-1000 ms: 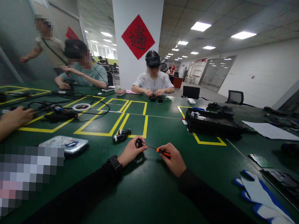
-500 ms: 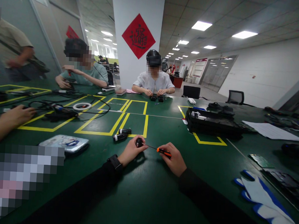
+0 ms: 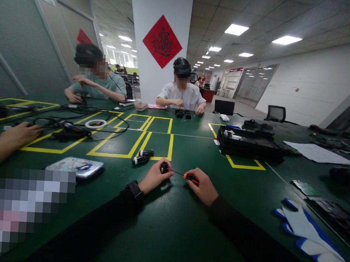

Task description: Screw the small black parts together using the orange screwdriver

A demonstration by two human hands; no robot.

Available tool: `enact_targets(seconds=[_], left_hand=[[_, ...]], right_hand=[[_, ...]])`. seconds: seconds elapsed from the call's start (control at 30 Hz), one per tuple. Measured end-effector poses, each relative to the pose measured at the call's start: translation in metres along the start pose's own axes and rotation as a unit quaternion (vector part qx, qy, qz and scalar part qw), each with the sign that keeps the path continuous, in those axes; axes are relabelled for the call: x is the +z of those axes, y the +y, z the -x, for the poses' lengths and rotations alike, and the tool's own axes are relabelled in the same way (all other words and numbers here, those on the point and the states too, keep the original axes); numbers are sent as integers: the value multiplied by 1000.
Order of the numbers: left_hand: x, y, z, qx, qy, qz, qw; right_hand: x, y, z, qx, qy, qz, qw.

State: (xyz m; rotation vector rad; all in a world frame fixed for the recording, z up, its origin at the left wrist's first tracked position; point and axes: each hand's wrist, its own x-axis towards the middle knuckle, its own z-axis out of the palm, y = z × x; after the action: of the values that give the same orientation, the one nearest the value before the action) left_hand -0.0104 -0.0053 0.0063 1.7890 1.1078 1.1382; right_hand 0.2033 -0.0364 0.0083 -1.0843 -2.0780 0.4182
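Observation:
My left hand [image 3: 154,177] is closed round a small black cylindrical part [image 3: 164,168], one end of which shows between thumb and fingers. In my right hand [image 3: 203,186] is a screwdriver [image 3: 192,179] with an orange and black handle. Its thin shaft points left and reaches the fingertips of my left hand, at the black part; whether the tip sits in a screw is too small to tell. Just beyond my left hand, two black cylindrical pieces [image 3: 141,159] with white bands lie side by side on the green table [image 3: 168,233].
A phone in a clear case [image 3: 76,167] lies at left, near a co-worker's hand [image 3: 20,135] and tangled black cables [image 3: 71,130]. A long black housing [image 3: 248,143] stands at right, with white-blue gloves [image 3: 311,234] nearer. Two people sit across the table.
Both my hands stay nearly in place; the black part and screwdriver have shifted only slightly. Across the table, the person in white has moved their hands. The figure standing at far left is gone.

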Motion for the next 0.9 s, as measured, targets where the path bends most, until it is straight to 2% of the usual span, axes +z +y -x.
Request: enact_targets(seconds=[0.17,0.4,0.63,0.9], left_hand=[[-1,4,1,-1,10,-8,1000],[0,1,1,-19,22,7,1000],[1,0,0,-27,24,26,999],[1,-1,0,-25,24,24,999]], right_hand=[[1,4,0,1,-20,28,999],[0,2,-1,-14,-28,11,999],[1,4,-1,5,-18,38,999],[2,7,-1,16,-9,21,1000]])
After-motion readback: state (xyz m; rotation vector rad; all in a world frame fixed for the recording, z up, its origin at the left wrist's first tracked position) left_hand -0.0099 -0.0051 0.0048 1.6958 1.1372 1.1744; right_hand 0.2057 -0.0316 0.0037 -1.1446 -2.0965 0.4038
